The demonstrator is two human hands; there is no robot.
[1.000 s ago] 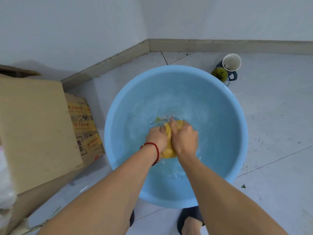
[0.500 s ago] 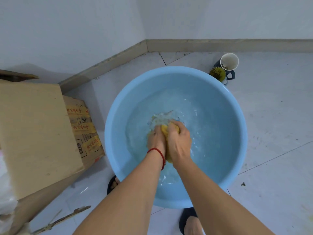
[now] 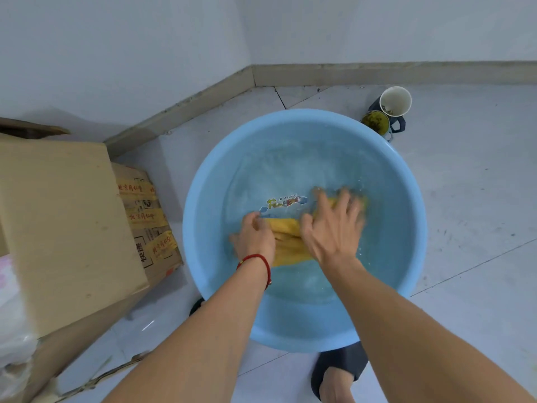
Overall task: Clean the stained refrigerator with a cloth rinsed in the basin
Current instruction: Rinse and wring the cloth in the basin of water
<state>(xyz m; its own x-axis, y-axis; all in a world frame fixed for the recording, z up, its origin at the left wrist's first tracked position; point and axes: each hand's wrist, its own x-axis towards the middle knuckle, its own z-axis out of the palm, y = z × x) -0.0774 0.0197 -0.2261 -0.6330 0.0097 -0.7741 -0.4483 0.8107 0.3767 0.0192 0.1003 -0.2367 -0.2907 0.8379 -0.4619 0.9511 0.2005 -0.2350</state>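
Now the hands have parted: left hand [image 3: 255, 238] grips the cloth [image 3: 286, 237], right hand [image 3: 334, 228] presses it flat.

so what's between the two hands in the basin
In the head view, a stretch of the yellow cloth spans the gap between the left hand and right hand, lying in the basin's water.

Large cardboard box [image 3: 58, 228] at left, taped carton [image 3: 148, 216] beside it. White cup [image 3: 395, 100] and dark mug [image 3: 377, 122] on tiled floor [image 3: 479, 199] near the corner.
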